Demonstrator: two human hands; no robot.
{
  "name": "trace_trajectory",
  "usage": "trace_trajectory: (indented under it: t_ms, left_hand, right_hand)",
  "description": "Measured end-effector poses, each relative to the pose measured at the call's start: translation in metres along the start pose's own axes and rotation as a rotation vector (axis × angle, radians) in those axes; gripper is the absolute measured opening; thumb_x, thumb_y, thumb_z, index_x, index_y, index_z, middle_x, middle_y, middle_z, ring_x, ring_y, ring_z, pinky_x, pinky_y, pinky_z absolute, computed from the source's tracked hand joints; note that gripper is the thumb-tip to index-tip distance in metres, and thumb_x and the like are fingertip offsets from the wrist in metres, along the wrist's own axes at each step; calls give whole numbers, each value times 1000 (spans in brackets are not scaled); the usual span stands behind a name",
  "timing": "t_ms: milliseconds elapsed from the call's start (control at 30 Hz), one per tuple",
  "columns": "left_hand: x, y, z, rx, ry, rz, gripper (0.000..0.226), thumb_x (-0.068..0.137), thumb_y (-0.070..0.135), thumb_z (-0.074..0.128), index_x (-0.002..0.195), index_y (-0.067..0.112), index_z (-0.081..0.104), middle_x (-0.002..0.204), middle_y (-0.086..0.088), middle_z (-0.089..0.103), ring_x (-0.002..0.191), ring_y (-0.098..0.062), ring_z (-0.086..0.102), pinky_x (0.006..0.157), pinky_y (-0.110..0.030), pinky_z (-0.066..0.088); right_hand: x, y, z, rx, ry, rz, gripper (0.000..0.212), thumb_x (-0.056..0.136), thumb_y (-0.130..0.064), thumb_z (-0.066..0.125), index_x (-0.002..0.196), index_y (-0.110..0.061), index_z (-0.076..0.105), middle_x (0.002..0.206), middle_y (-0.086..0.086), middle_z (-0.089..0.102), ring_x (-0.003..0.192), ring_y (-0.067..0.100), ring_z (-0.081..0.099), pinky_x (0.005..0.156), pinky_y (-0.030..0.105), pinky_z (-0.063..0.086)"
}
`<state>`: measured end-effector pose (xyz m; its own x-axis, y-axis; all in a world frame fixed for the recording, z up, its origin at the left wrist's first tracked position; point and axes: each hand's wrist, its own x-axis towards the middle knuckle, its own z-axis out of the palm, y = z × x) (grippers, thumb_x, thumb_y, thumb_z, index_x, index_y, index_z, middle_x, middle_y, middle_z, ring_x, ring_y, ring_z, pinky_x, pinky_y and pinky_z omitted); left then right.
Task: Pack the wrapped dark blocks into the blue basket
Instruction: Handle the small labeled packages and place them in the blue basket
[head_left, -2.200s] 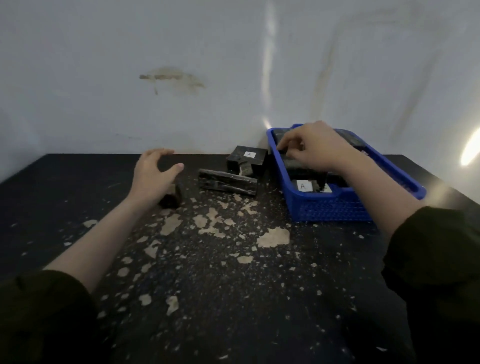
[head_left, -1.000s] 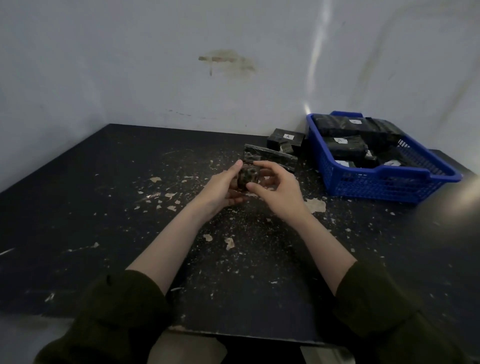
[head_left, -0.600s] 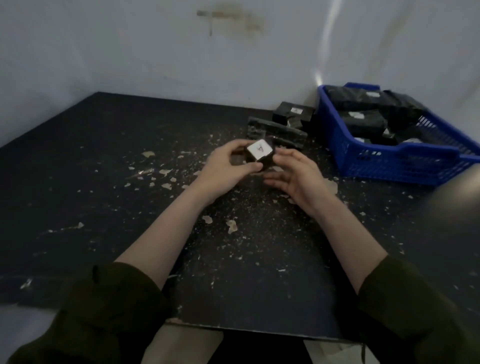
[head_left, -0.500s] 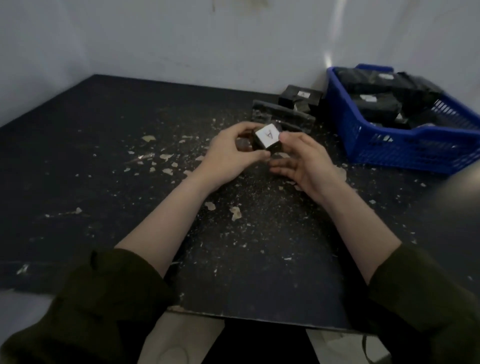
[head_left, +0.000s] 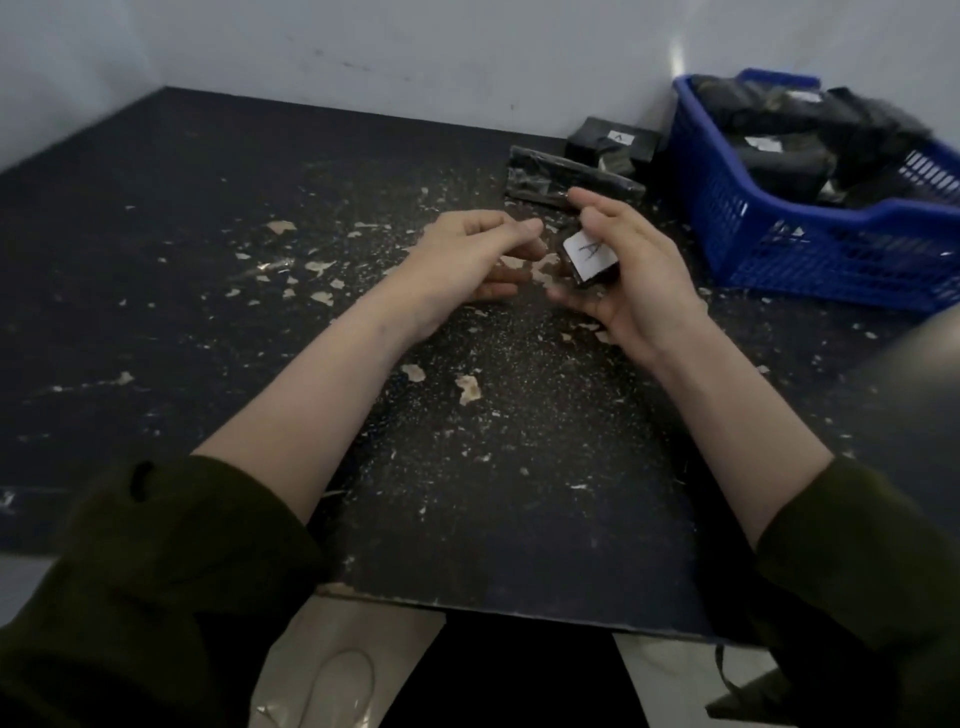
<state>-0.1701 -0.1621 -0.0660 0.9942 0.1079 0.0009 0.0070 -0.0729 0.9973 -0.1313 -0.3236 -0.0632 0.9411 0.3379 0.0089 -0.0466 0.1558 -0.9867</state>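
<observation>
The right hand (head_left: 640, 291) is clasping a glossy film-wrapped dark block (head_left: 588, 255), a blue mesh plastic basket (head_left: 831, 260) sitting at two o'clock. The left hand (head_left: 467, 257) is hovering slack-fingered, empty.

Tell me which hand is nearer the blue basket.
Right. The right hand, holding a small labelled block, is just left of the basket; the left hand is farther left.

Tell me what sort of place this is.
Probably a makeshift packing bench in a bare workroom: a scuffed black table littered with pale flakes, a white wall behind it, and a blue basket of labelled wrapped blocks.
</observation>
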Motion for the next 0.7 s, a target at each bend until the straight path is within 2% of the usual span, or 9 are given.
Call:
trace_trajectory:
  t_ms: [100,200,300,367,500,600,633,700]
  left_hand:
    - [-1,2,2,-109,16,-14,15,94,27,62,95,12,62,94,0,69,81,-17,69,85,-32,57]
    - [-3,5,-1,-166,-19,-22,21,91,21,66,105,8,58,101,-6,69,80,-18,70,81,-27,58]
    - [-4,5,-2,-156,-32,-2,18,89,10,67,105,7,59,112,-12,67,84,-17,71,78,-24,57]
    - [-4,5,-1,-151,-13,5,14,89,6,66,102,7,60,111,-13,67,85,-17,70,79,-24,57]
    - [-2,3,-1,-152,-5,38,12,89,7,65,100,10,62,99,-8,68,79,-14,69,79,-25,56]
    - [-2,2,-1,-76,75,94,22,83,11,72,104,7,65,101,-9,70,88,-18,70,84,-29,57]
    - [-2,2,0,-27,119,113,23,83,11,71,105,5,66,100,-8,70,88,-15,70,84,-28,58]
    - [-3,2,3,39,183,141,24,85,7,68,108,2,66,93,-2,69,76,-2,68,72,-18,55]
  right_hand:
    - [-1,0,0,38,19,-31,37,91,-14,70,123,-3,55,93,6,70,82,20,70,68,36,61]
    - [-2,0,0,-14,14,-54,32,87,-13,74,114,-3,60,95,7,73,84,19,72,69,32,61]
    - [-2,-2,-1,-7,-39,-48,27,92,-5,63,119,-4,66,107,11,69,98,22,69,78,31,60]
    - [-2,-3,-1,5,-53,-44,32,93,3,54,122,-4,65,113,13,67,101,25,68,83,33,60]
    - [-1,-2,-2,-14,-34,-109,30,91,3,59,120,-7,64,114,13,66,92,24,72,79,35,61]
    - [-1,-2,-2,-40,-36,-132,28,91,1,62,118,-5,64,113,17,68,84,21,73,72,29,59]
    - [-1,-1,-2,-47,-42,-135,28,91,0,63,118,-5,65,114,18,68,84,21,73,72,29,59]
    - [-1,2,0,-83,-39,-147,28,90,-1,64,119,-5,65,113,19,69,86,22,73,74,31,59]
